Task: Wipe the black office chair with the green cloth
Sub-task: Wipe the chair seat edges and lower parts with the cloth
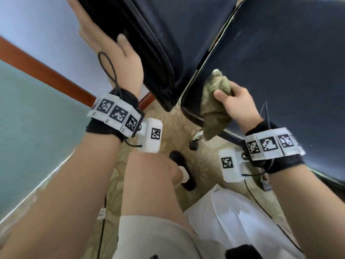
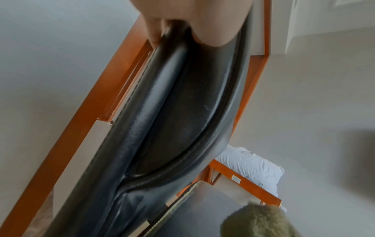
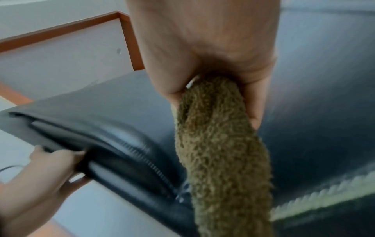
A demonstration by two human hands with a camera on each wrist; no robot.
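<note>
Pale wall (image 1: pixel 46 30) edged by reddish-brown wooden trim (image 1: pixel 44 73); beige patterned carpet (image 1: pixel 175 116) covers the floor. White bedding (image 2: pixel 251 166) lies beside an orange-brown wooden frame (image 2: pixel 243 181). Soft, even light.

- Black office chair (image 1: pixel 280 62): 1, with seat and padded backrest both in view.
- Green cloth (image 1: pixel 216 103): 1.
- Hands: 2, a left hand (image 1: pixel 112 53) and a right hand (image 1: pixel 237 103).
- Marker wristbands: 2, one on each wrist.
- Black shoe (image 1: pixel 183 171): 1, on the floor.
</note>
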